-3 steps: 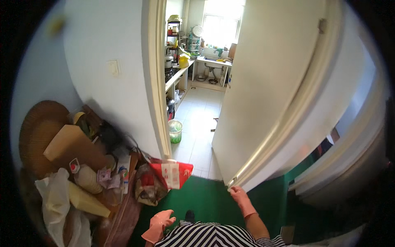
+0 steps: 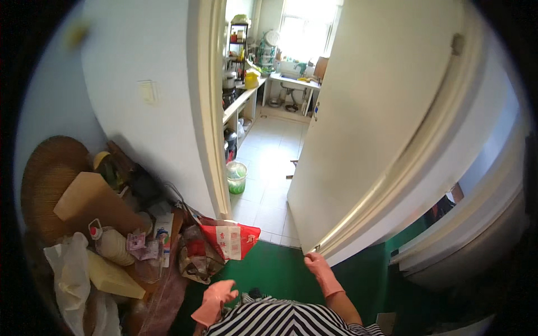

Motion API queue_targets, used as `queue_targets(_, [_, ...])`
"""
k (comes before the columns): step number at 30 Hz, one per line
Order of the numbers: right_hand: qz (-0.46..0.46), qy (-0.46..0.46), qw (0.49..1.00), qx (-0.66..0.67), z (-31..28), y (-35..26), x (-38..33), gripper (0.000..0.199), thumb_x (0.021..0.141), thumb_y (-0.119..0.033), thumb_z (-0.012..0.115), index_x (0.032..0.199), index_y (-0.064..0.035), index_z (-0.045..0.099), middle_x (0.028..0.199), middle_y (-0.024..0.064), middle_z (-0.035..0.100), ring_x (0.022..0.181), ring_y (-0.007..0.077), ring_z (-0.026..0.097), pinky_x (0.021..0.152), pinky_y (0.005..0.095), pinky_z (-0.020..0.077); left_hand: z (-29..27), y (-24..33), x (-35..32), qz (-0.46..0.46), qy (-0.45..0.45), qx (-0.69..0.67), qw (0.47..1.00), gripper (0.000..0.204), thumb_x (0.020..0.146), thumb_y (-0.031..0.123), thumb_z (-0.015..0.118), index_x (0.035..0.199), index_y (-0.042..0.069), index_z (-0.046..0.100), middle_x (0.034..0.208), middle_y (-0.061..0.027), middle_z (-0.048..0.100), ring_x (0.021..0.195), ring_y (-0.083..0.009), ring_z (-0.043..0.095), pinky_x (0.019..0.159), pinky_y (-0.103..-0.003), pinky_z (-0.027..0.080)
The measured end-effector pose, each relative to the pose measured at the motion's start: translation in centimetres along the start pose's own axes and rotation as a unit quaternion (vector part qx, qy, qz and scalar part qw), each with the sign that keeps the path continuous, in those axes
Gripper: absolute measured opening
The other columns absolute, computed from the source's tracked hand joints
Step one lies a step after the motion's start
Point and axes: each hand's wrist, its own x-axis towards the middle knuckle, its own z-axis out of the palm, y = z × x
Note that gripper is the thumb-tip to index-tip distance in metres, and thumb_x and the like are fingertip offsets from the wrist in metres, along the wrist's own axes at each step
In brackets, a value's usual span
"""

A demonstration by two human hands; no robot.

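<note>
Both my hands wear pink rubber gloves. My left hand point(image 2: 217, 299) hangs low in front of my striped shirt point(image 2: 286, 319), fingers loosely bent and apart, with nothing in it. The red and white package point(image 2: 231, 239) beyond it is not touched. My right hand point(image 2: 323, 275) is raised, its fingers curled together, in line with the lower end of the white door frame point(image 2: 364, 218). Whether it touches the frame, or has something small in the fingers, is hidden. Behind the frame a white door point(image 2: 364, 112) stands swung inward.
Past the doorway lie a white tiled floor point(image 2: 269, 145), a green-white bin point(image 2: 236, 177) and a counter point(image 2: 246, 99). At left, a cardboard box point(image 2: 98, 199), a white plastic bag point(image 2: 70, 269) and a stuffed bag point(image 2: 196, 260) crowd together. Green flooring point(image 2: 263, 269) lies before me.
The view has shifted slightly, and the doorway looks a little different in angle. Both hands sit slightly differently in the picture, in much the same pose.
</note>
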Motion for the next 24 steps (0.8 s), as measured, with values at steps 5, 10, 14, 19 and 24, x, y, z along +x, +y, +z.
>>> queue_targets(5, [0.017,-0.143,0.989,0.035,-0.9,-5.7,11.9,0.041,0.092,-0.028,0.063,0.123,-0.0014,0.067,0.119,0.0172,0.071,0.112,0.0291,0.068,0.096,0.0384,0.0528,-10.9,7.3,12.4,0.141,0.093,-0.035,0.985,0.049,0.098,0.04,0.058,0.141,0.016,0.052,0.138,-0.0126,0.06,0.126,-0.0347,0.057,0.101,-0.049,0.049])
queue_targets(10, [0.054,-0.155,0.985,-0.049,-3.4,-3.8,28.4,0.037,0.092,-0.029,0.061,0.118,-0.0053,0.071,0.108,0.0168,0.075,0.103,0.0249,0.071,0.088,0.0366,0.0541,-18.6,13.4,27.6,0.182,0.073,-0.044,0.98,0.051,0.097,0.038,0.059,0.144,0.017,0.052,0.139,-0.015,0.06,0.127,-0.0349,0.057,0.102,-0.048,0.048])
queue_targets(14, [0.03,-0.173,0.981,-0.077,-5.3,-1.3,42.6,0.037,0.09,-0.028,0.061,0.117,-0.005,0.072,0.108,0.0163,0.075,0.1,0.0275,0.072,0.087,0.0393,0.0546,-24.9,19.2,34.9,0.197,0.114,-0.048,0.973,0.049,0.099,0.03,0.057,0.142,0.009,0.052,0.122,-0.0156,0.067,0.103,-0.0305,0.067,0.086,-0.041,0.053])
queue_targets(19, [0.037,-0.225,0.97,-0.085,-4.9,-1.9,57.8,0.035,0.089,-0.027,0.061,0.115,-0.0053,0.072,0.103,0.0168,0.075,0.093,0.0283,0.072,0.083,0.0409,0.0553,-32.1,23.3,43.1,0.169,0.036,-0.161,0.972,0.051,0.099,0.031,0.059,0.145,0.01,0.05,0.138,-0.0164,0.062,0.127,-0.0303,0.059,0.106,-0.04,0.046])
queue_targets(24, [0.009,-0.316,0.933,-0.17,-3.8,-9.3,73.3,0.032,0.086,-0.025,0.06,0.108,-0.0045,0.073,0.097,0.0202,0.074,0.084,0.0333,0.071,0.076,0.0448,0.0546,-40.4,23.8,51.2,0.101,0.073,-0.176,0.977,0.052,0.099,0.035,0.058,0.143,0.009,0.052,0.14,-0.0145,0.061,0.129,-0.0318,0.057,0.108,-0.04,0.044])
